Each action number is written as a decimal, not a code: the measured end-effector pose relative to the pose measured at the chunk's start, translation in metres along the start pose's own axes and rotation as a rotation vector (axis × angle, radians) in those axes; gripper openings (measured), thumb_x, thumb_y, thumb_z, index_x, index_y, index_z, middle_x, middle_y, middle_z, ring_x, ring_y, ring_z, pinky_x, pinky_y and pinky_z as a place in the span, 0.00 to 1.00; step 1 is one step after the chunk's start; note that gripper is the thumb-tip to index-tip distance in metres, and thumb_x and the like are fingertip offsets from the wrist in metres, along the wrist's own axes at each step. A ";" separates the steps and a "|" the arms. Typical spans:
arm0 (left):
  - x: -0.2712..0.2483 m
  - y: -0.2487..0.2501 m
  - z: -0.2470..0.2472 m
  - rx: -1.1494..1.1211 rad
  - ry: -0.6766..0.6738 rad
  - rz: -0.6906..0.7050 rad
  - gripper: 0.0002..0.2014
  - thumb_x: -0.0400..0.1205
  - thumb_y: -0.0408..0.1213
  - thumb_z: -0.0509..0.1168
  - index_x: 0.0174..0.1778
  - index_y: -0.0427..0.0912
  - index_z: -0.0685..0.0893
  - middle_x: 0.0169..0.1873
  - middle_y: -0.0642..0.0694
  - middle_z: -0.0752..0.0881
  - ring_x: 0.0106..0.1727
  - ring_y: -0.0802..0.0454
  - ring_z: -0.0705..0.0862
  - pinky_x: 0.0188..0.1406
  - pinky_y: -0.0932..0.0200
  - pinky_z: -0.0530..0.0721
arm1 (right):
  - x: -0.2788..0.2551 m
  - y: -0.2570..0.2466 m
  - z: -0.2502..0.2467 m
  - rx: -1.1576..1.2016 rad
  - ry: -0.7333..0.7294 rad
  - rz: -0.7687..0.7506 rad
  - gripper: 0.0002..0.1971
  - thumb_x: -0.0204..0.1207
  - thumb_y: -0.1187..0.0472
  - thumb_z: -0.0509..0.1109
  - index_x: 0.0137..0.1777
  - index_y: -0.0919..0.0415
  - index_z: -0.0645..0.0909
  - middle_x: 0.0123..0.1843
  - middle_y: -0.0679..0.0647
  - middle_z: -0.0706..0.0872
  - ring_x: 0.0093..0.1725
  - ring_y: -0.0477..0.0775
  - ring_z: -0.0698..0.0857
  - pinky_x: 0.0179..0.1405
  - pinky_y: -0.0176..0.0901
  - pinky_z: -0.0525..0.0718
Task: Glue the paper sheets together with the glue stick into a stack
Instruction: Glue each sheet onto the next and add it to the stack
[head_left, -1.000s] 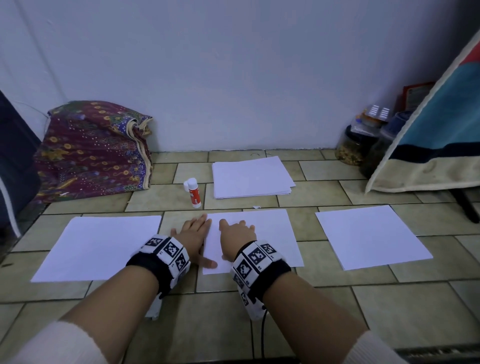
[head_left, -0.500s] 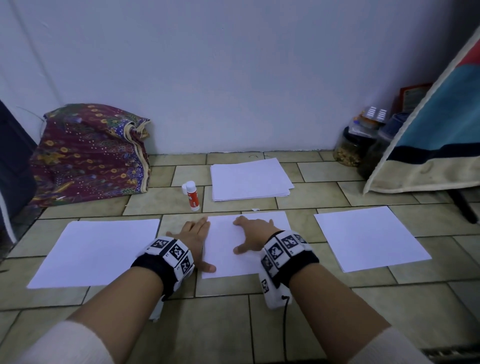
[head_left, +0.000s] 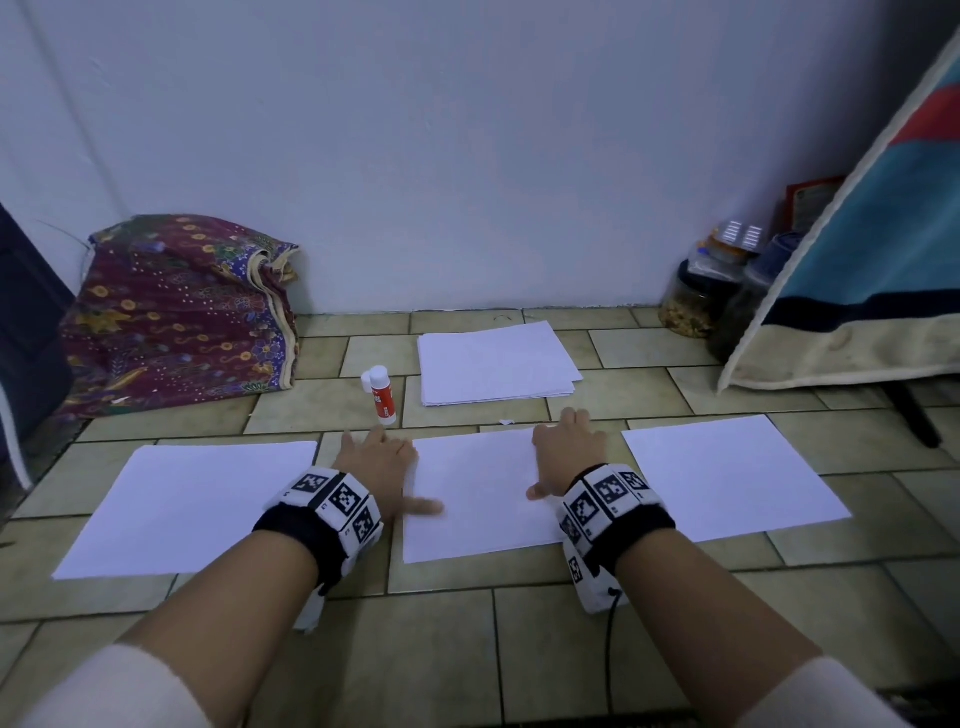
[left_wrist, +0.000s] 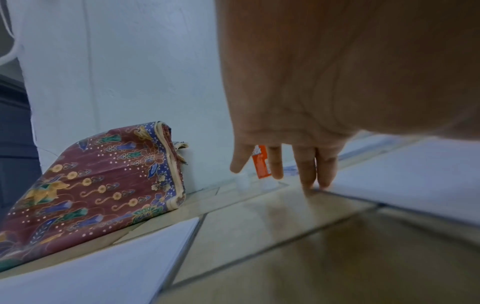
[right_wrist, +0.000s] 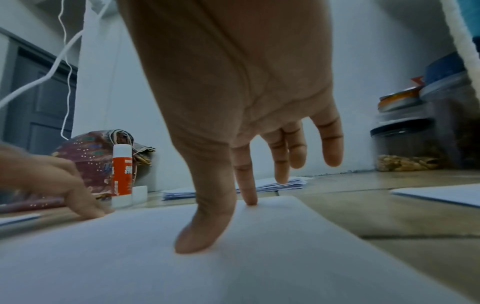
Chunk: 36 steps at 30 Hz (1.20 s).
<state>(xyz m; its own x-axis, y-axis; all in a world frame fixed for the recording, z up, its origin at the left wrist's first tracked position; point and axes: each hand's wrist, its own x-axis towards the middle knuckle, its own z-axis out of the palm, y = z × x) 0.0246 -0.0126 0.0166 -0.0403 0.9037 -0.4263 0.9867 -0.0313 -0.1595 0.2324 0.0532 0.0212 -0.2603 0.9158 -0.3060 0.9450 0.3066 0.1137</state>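
Pressing middle sheet (head_left: 480, 493) | left hand (head_left: 376, 457) – right hand (head_left: 569, 449) flat on its edges

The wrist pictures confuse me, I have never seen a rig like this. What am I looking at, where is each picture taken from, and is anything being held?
There is no machine here: a person works with bare hands, wearing a camera on the head and one on each wrist, strapped on with black-and-white patterned bands. The head view looks down at a tiled floor. The two low pictures look along each palm toward the fingers.

On the floor lie three white sheets in a row: a left sheet, a middle sheet and a right sheet. Behind them are a paper pile and a glue stick standing upright with its cap beside it.

Nothing is held. The left hand touches the middle sheet's left edge, the right hand presses down near its right side, fingers spread. Neither has a grip on anything.
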 end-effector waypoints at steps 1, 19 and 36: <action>0.000 0.003 -0.006 0.031 0.049 -0.008 0.35 0.78 0.72 0.50 0.62 0.45 0.79 0.67 0.46 0.79 0.74 0.45 0.67 0.73 0.39 0.64 | -0.001 -0.002 -0.001 -0.006 -0.025 0.003 0.33 0.70 0.45 0.77 0.72 0.56 0.71 0.71 0.59 0.69 0.73 0.60 0.66 0.67 0.54 0.72; -0.005 0.031 0.019 -0.278 0.043 0.046 0.44 0.82 0.55 0.64 0.84 0.35 0.50 0.85 0.42 0.48 0.85 0.48 0.50 0.81 0.48 0.59 | -0.025 -0.068 0.011 0.158 -0.168 -0.261 0.27 0.80 0.60 0.66 0.77 0.62 0.63 0.76 0.59 0.65 0.76 0.67 0.61 0.70 0.60 0.74; -0.004 0.026 0.027 -0.172 -0.047 0.037 0.44 0.85 0.61 0.53 0.84 0.38 0.37 0.84 0.45 0.37 0.85 0.52 0.39 0.83 0.44 0.49 | -0.004 -0.015 0.005 0.256 -0.125 -0.140 0.36 0.77 0.47 0.71 0.78 0.59 0.59 0.72 0.57 0.77 0.72 0.59 0.75 0.78 0.58 0.62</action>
<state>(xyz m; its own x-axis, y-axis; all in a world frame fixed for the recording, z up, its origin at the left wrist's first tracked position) 0.0458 -0.0280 -0.0097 -0.0073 0.8821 -0.4711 0.9999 0.0134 0.0098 0.2205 0.0434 0.0165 -0.3801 0.8256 -0.4171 0.9249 0.3377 -0.1745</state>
